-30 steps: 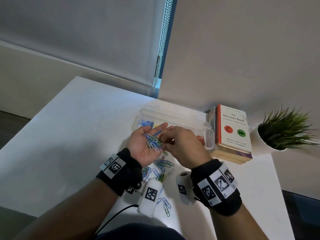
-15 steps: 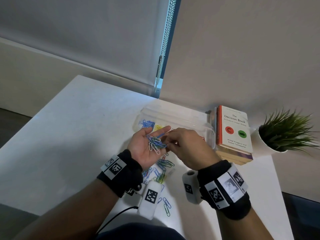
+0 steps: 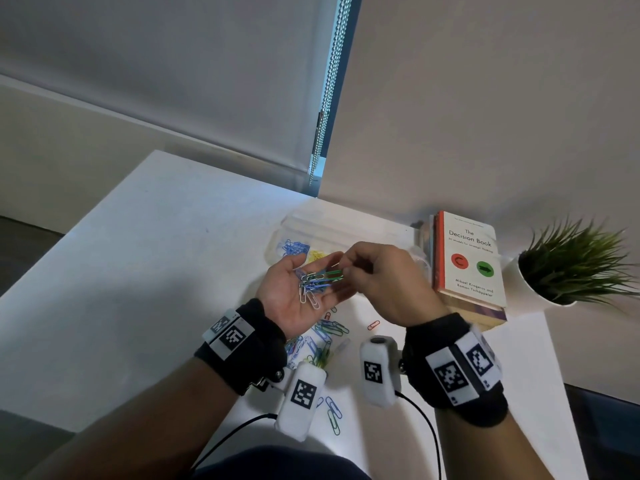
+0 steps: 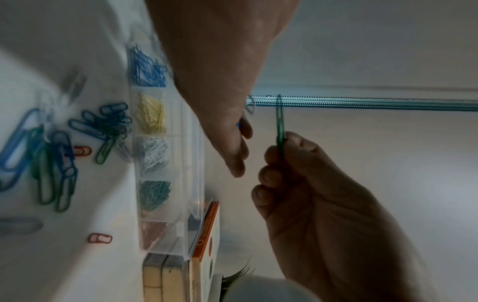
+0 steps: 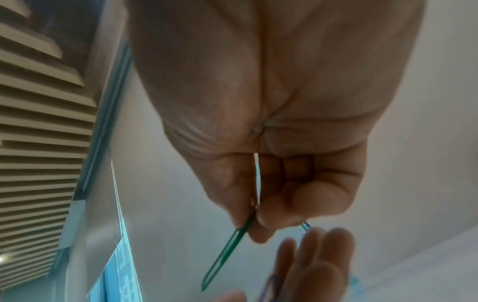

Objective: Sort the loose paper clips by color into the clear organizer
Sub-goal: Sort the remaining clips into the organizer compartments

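Note:
My left hand (image 3: 285, 299) lies palm up above the table, and a small pile of paper clips (image 3: 311, 287), blue, white and green, rests in it on relaxed fingers. My right hand (image 3: 384, 282) pinches one green clip (image 3: 331, 274) between thumb and forefinger just over that pile; the same green clip (image 4: 280, 122) (image 5: 227, 251) shows in both wrist views. Behind the hands sits the clear organizer (image 3: 349, 230), lid open. Its compartments (image 4: 160, 134) hold blue, yellow, white, green and red clips. Loose clips (image 3: 327, 332) lie on the table under my wrists.
A stack of books (image 3: 467, 268) stands against the organizer's right end, with a potted plant (image 3: 571, 271) further right. A single red clip (image 3: 373, 324) lies apart from the heap. The wall is close behind, and the white table (image 3: 156, 254) extends to the left.
My right hand was picking in the pile on my left palm; now it has drawn a green clip up and clear of the pile. The left hand stays palm up.

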Demonstrator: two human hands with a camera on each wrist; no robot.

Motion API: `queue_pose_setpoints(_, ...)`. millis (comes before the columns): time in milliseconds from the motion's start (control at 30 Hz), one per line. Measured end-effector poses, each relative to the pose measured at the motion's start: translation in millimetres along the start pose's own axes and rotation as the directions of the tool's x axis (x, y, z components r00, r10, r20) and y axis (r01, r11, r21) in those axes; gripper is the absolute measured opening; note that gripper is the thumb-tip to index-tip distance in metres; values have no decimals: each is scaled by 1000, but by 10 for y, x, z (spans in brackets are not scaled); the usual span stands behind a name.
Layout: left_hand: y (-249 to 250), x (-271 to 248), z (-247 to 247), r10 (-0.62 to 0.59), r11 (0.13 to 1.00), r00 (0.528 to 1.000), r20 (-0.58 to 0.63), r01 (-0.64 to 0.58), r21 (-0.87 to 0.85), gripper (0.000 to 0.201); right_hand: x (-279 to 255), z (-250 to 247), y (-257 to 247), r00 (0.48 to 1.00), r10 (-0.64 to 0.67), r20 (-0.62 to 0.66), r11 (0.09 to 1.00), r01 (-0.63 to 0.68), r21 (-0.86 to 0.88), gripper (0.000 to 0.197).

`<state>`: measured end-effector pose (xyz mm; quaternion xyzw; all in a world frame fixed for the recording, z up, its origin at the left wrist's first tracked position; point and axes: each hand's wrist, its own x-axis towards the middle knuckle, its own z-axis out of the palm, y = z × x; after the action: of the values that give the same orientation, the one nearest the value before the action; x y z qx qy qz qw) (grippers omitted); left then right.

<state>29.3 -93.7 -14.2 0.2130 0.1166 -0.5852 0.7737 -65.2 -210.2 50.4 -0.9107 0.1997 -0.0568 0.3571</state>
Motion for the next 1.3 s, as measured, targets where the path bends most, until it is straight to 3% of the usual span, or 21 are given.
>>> queue_pose_setpoints(300,94,5,-77,26,999,1000,-16,-25,39,48,19,-58,215,980,178,-95,956,-149,254,19)
queue_pose_setpoints(500,192,32,-133,52,999,999,-6,-53,-9,48,178,-218,543,907,311,-285,950,-307,60,17)
queue_pose_setpoints(633,201,47,-119,59,998,998,-13,-59,-10,48,277,-150,631,889,360,-282,903,-408,-135,20)
queue_pose_setpoints(800,163,27,-98,44,999,998,-48,-44,3,50,303,2,642,886,412,-212,870,-452,-199,18)
queue_pose_setpoints(867,146,17,-92,40,999,998,-56,-40,1,52,249,12,533,910,363,-202,893,-401,-203,16)
queue_pose_setpoints(933,122,14,-75,37,999,997,-64,-36,12,57,177,20,339,956,222,-193,950,-256,-176,12)
queue_pose_setpoints(1000,77,-9,-11,25,999,998,-64,-23,25,64,112,71,96,993,55,-100,987,-70,-144,12)
queue_pose_setpoints(1067,27,-31,50,-4,999,998,-55,2,-35,71,87,175,-76,999,-43,32,986,48,-163,19)
queue_pose_setpoints(1200,-2,-47,88,-3,999,992,-128,8,38,63,102,313,-181,989,-101,105,962,124,-245,25)
queue_pose_setpoints(1300,2,-55,83,0,999,991,-134,8,52,68,118,326,-179,986,-120,117,955,147,-258,21)
